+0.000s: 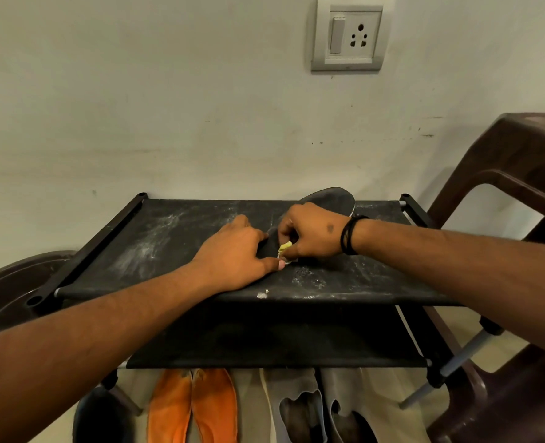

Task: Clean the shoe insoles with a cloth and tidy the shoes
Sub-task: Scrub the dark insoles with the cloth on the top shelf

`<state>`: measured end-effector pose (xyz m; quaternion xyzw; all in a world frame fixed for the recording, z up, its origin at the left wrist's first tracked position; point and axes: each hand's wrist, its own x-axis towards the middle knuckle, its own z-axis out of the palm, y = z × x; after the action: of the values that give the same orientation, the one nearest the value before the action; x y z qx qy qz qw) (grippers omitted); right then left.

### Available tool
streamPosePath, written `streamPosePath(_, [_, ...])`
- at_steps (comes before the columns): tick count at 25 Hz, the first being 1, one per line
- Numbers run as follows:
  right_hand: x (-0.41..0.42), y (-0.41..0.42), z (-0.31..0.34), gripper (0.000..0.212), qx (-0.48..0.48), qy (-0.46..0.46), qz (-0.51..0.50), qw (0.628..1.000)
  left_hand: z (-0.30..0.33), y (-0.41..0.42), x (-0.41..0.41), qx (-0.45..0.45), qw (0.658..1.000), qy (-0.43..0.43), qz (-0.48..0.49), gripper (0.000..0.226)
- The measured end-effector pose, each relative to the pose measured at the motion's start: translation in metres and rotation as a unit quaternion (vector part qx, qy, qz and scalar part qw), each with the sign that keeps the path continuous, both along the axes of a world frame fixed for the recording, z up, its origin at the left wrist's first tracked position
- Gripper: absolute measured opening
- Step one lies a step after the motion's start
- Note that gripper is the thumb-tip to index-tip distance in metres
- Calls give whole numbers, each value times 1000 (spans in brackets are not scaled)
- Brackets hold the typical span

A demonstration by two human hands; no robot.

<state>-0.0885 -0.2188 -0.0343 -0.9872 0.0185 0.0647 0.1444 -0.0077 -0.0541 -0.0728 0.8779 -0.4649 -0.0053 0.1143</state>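
A dark insole (331, 199) lies on the dusty top shelf (169, 238) of the rack. The right hand (312, 233) pinches a yellow cloth (284, 247) against it; the left hand (232, 260), fingers flat, presses its near end.

The right hand (312, 233) pinches a yellow cloth (284, 247) against a dark insole (331, 199) on a dusty black rack (169, 238). Just left of that grip, the left hand (236, 254) presses the insole's near end. Below the grip, orange insoles (194, 407) and grey shoes (322, 407) lie on the floor.
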Motion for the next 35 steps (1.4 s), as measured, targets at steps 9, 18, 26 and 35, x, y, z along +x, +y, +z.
streamPosePath(9, [2, 2, 0, 13, -10, -7, 13, 1000, 0, 0, -1, 5, 1000, -6, 0, 60])
streamPosePath(18, [6, 1, -2, 10, -68, -44, 5, 997, 0, 0, -1, 2, 1000, -7, -1, 62])
streamPosePath(26, [23, -8, -10, 17, -201, -110, -23, 973, 0, -3, 0, 9, 1000, -10, -4, 66])
streamPosePath(35, [32, -8, -3, 9, -149, -73, 4, 986, -1, -3, 2, 16, 1000, -22, -16, 61])
